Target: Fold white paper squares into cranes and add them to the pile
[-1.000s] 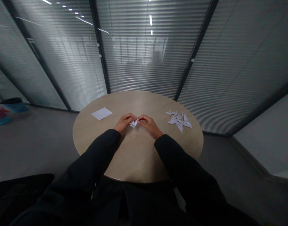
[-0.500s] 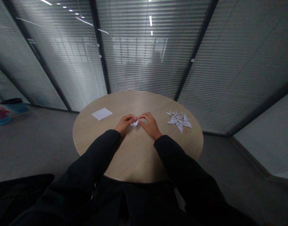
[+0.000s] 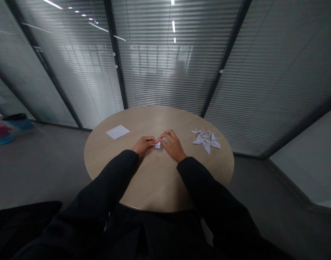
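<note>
Between my two hands, over the middle of the round table (image 3: 151, 180), is a small piece of folded white paper (image 3: 158, 145). My left hand (image 3: 143, 145) pinches it from the left, thumb against fingers. From the other side my right hand (image 3: 173, 145) grips its upper right part with thumb and fingertips. The fingers hide much of the paper, so its full shape cannot be made out. To the right lies a pile of several folded white paper cranes (image 3: 207, 140). A stack or sheet of flat white paper (image 3: 117, 132) rests at the left.
Behind the table stands a glass partition with blinds (image 3: 162, 86). On the floor at far left are a blue bin with a dark rim (image 3: 20, 122) and a blue container with something red in it (image 3: 1, 135). A black object (image 3: 24, 224) is at lower left.
The folded paper has turned in my fingers, from a pointed shape to a more squarish one slightly further right. My hands have barely shifted.
</note>
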Motion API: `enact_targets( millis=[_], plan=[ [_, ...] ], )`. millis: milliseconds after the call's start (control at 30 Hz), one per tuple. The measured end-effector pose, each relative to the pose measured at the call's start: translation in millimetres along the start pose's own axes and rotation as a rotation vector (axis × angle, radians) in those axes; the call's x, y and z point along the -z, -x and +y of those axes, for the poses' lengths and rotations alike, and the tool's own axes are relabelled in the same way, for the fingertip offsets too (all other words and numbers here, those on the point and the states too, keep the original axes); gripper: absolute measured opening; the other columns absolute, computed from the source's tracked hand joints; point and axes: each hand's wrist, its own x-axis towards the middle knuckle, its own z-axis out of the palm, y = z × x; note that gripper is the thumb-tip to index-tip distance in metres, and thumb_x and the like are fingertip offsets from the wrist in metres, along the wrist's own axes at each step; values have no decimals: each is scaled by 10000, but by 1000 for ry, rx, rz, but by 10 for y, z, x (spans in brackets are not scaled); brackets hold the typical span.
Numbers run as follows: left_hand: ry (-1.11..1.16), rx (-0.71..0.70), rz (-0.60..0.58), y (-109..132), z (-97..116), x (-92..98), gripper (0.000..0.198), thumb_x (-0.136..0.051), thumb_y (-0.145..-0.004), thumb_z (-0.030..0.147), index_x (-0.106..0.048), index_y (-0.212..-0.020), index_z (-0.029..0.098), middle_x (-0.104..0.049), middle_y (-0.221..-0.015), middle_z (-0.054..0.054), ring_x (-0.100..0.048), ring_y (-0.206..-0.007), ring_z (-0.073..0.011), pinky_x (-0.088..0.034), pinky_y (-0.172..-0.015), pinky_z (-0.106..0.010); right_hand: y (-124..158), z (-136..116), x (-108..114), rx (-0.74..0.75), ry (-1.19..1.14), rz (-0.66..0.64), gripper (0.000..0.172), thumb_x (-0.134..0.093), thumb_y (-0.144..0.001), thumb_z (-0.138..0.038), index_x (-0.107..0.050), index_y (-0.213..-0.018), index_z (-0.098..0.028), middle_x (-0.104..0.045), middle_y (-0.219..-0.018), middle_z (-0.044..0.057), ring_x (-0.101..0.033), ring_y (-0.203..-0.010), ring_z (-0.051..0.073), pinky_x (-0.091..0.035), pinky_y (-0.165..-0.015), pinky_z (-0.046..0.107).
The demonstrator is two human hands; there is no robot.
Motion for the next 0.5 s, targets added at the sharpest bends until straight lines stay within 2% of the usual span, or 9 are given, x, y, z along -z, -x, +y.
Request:
enact_targets(
  millis=[200,500],
  plan=[
    [41,23,68,-7,-3,-18,358,-872,-435,373,-705,-635,126,-622,-679,-34,-539,-655,-128,-422,-633,-266,1,-15,-2,14,20,-6,97,-548,-859,-206,-636,-889,-233,-542,-920,58,-545,-953,213,-444,-904,365],
    [47,-10,94,-54,-86,17,329,-850,-485,370,-712,-659,128,-637,-683,-50,-535,-630,-127,-403,-597,-260,-7,-9,-14,-101,-140,30,81,-614,-829,-273,-681,-798,-240,-596,-906,57,-581,-913,212,-458,-874,377]
  ],
)
